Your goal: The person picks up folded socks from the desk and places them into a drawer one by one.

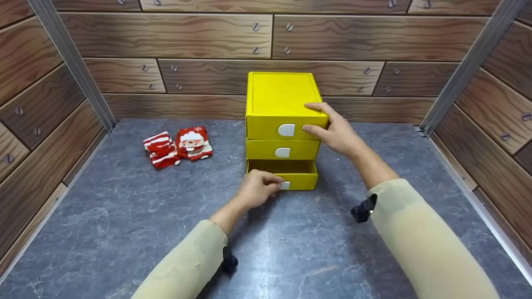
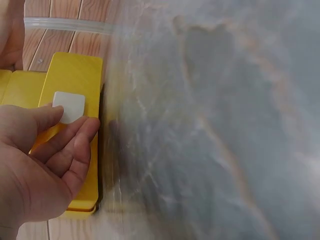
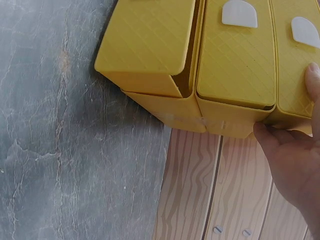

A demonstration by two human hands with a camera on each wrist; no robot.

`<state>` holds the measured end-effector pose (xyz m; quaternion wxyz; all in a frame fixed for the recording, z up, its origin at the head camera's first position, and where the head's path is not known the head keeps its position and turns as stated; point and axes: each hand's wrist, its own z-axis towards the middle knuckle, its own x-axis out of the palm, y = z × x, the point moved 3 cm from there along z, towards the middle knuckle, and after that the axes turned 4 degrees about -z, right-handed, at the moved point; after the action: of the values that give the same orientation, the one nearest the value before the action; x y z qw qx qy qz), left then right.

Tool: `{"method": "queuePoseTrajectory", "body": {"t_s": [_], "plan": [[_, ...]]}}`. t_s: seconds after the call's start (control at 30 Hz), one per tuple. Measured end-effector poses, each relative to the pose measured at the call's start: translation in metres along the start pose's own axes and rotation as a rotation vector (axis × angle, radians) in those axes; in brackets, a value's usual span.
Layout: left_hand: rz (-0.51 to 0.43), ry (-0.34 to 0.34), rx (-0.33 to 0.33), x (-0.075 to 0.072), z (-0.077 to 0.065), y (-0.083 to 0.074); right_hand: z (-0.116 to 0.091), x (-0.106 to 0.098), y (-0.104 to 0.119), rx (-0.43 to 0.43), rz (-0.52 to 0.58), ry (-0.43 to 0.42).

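A yellow three-drawer cabinet [image 1: 282, 92] stands at the middle of the table, with a white tab on each drawer front. Its bottom drawer [image 1: 304, 182] is pulled partway out, and the inside shows bare. My left hand [image 1: 257, 190] pinches that drawer's white tab handle [image 2: 70, 105] between thumb and fingers. Up at the top right front corner, my right hand [image 1: 340, 131] holds the cabinet, thumb on the top drawer's front and fingers along the side. The middle drawer [image 3: 235, 60] and top drawer [image 3: 295, 75] are closed.
Left of the cabinet lie two folded red-and-white cloth items, one striped [image 1: 161, 149] and one with a Santa face [image 1: 193, 143]. Wood-patterned walls [image 1: 187, 35] with metal corner posts [image 1: 75, 62] enclose the grey marbled table [image 1: 124, 224].
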<state>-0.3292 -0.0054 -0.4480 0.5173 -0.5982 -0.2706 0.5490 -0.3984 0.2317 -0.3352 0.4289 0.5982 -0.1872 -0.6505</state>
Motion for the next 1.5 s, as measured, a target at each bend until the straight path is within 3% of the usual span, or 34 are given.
{"method": "queuePoseTrajectory", "body": {"t_s": [0.63,1.03,1.5], "plan": [[-0.072,0.034,0.004,0.009,-0.032,-0.006,0.000,0.001,-0.002,0.012,0.007,0.003],[-0.050,0.062,0.000,0.015,-0.058,-0.008,-0.001,0.001,0.001,0.002,0.017,0.011],[-0.036,0.058,0.025,0.022,-0.076,-0.014,0.000,0.001,0.000,0.021,0.030,0.007]]}}
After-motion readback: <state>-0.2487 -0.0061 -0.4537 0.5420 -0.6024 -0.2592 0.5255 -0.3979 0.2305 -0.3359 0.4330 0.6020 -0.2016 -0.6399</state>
